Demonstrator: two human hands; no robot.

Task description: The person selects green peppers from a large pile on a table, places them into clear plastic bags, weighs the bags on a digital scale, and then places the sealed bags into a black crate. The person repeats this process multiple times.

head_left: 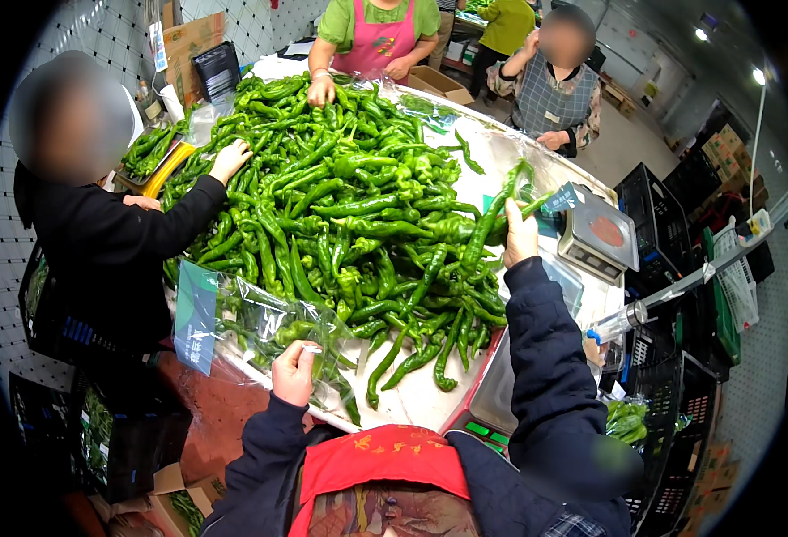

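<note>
My left hand [293, 374] is closed on the edge of a clear plastic bag [264, 309] with a teal printed panel, at the near left edge of the table. Some green peppers show in or behind the clear film; I cannot tell which. Farther right, my right hand [521, 234] is raised over the right side of the pile. Its fingers are wrapped round a few long green peppers [483, 234]. Between and beyond my hands spreads a large heap of green peppers [331, 197], with several loose ones at its near edge.
A scale [600, 228] stands right of my right hand; part of another scale [492, 394] is by my right forearm. A co-worker's hand [231, 161] touches the heap at left, another's [320, 89] at its far side. Black crates [653, 215] are stacked at right.
</note>
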